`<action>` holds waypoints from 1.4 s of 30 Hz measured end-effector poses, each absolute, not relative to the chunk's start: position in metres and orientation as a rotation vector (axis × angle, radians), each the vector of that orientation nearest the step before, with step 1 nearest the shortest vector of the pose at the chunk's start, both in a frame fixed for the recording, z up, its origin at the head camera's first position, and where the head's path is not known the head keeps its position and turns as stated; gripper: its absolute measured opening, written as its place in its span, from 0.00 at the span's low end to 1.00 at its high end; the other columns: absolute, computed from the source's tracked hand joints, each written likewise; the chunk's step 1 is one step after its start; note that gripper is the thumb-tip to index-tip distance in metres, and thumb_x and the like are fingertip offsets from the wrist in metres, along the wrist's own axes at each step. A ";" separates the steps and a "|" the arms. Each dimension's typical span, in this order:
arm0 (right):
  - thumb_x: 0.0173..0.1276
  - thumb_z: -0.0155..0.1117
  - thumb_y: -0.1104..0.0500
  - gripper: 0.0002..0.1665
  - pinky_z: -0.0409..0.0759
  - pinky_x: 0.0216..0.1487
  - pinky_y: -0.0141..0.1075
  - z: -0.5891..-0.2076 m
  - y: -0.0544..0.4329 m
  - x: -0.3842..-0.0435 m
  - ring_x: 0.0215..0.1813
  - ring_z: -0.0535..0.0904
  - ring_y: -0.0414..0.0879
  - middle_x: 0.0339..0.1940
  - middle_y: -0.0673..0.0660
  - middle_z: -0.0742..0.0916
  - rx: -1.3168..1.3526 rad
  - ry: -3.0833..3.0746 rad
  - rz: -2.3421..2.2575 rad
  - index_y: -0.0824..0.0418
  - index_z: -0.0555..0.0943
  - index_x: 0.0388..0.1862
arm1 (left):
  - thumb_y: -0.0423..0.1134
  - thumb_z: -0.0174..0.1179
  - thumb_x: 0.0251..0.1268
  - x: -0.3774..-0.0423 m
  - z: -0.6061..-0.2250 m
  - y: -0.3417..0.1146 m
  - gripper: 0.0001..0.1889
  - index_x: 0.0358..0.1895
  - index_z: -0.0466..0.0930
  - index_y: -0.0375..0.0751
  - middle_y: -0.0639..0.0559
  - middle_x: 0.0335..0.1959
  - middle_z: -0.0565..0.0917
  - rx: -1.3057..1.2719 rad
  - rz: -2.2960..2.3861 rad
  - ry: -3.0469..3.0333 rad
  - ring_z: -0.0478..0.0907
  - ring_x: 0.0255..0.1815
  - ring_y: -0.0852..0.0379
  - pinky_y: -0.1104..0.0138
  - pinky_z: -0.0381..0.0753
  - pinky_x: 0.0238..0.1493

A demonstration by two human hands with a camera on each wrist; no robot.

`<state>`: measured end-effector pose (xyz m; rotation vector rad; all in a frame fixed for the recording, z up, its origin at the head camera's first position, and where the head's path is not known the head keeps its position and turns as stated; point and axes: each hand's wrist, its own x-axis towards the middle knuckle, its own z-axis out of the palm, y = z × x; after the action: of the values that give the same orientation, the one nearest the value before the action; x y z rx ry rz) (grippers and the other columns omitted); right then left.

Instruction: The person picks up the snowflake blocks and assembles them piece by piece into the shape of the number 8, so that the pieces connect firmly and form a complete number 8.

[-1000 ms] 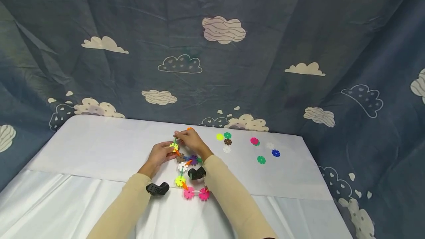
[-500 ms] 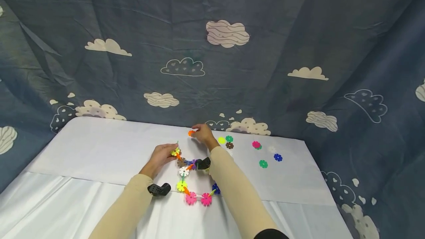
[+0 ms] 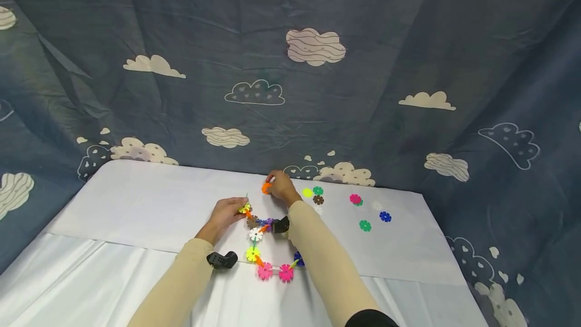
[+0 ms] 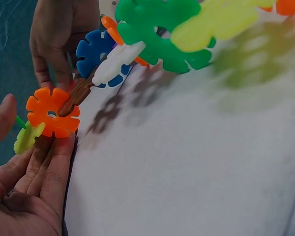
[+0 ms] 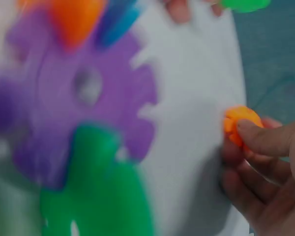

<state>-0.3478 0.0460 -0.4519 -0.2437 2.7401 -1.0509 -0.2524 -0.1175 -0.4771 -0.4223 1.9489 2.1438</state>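
My left hand (image 3: 225,215) holds the far end of a chain of interlocking flower discs (image 3: 252,254). In the left wrist view its fingers lie under an orange disc (image 4: 42,110) of that chain, beside a small yellow-green disc (image 4: 28,137). The chain runs toward the table's front through brown, blue, purple, white, yellow and pink discs; part hides behind the right forearm. Farther back, my right hand (image 3: 283,188) pinches a loose orange flower disc (image 5: 241,123) between thumb and fingers, apart from the chain.
Several loose discs lie right of the right hand: a yellow disc (image 3: 307,192), a brown disc (image 3: 318,199), a pink disc (image 3: 355,199), a green disc (image 3: 365,225) and a blue disc (image 3: 385,216). A cloud-patterned curtain (image 3: 254,24) hangs behind the white table (image 3: 150,201).
My right hand has left the chain's end beside the left hand, reached back and right, and picked up the orange flower disc. The left hand stays at the chain; the view shifts slightly.
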 end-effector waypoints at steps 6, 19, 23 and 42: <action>0.66 0.61 0.72 0.14 0.76 0.24 0.29 -0.444 0.043 -0.326 0.20 0.74 0.41 0.25 0.55 0.81 -0.208 2.380 -1.656 0.70 0.81 0.50 | 0.38 0.55 0.72 -0.251 -0.478 -0.117 0.22 0.61 0.71 0.24 0.35 0.55 0.78 -0.364 2.152 1.964 0.77 0.50 0.53 0.60 0.78 0.57; 0.65 0.60 0.73 0.11 0.85 0.32 0.40 -0.448 0.020 -0.307 0.20 0.80 0.41 0.26 0.60 0.84 -0.108 2.302 -1.925 0.73 0.82 0.47 | 0.35 0.52 0.73 -0.254 -0.478 -0.123 0.21 0.62 0.70 0.24 0.37 0.51 0.81 -0.333 2.169 1.947 0.79 0.40 0.61 0.68 0.82 0.46; 0.66 0.60 0.72 0.10 0.85 0.31 0.38 -0.448 0.018 -0.308 0.19 0.79 0.40 0.26 0.60 0.85 -0.122 2.308 -1.878 0.73 0.82 0.45 | 0.35 0.52 0.73 -0.253 -0.479 -0.123 0.21 0.62 0.69 0.23 0.39 0.50 0.82 -0.296 2.176 1.944 0.80 0.38 0.62 0.68 0.82 0.45; 0.65 0.62 0.72 0.08 0.78 0.23 0.29 -0.442 0.015 -0.312 0.18 0.75 0.40 0.30 0.63 0.87 -0.357 2.484 -1.594 0.73 0.85 0.41 | 0.31 0.52 0.73 -0.254 -0.477 -0.117 0.20 0.61 0.68 0.19 0.32 0.53 0.79 -0.328 2.214 1.939 0.83 0.34 0.58 0.65 0.84 0.42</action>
<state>-0.3124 0.0151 -0.4423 -0.3568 2.4843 -1.5936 -0.2537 -0.1174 -0.4767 -0.3277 1.9393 2.2141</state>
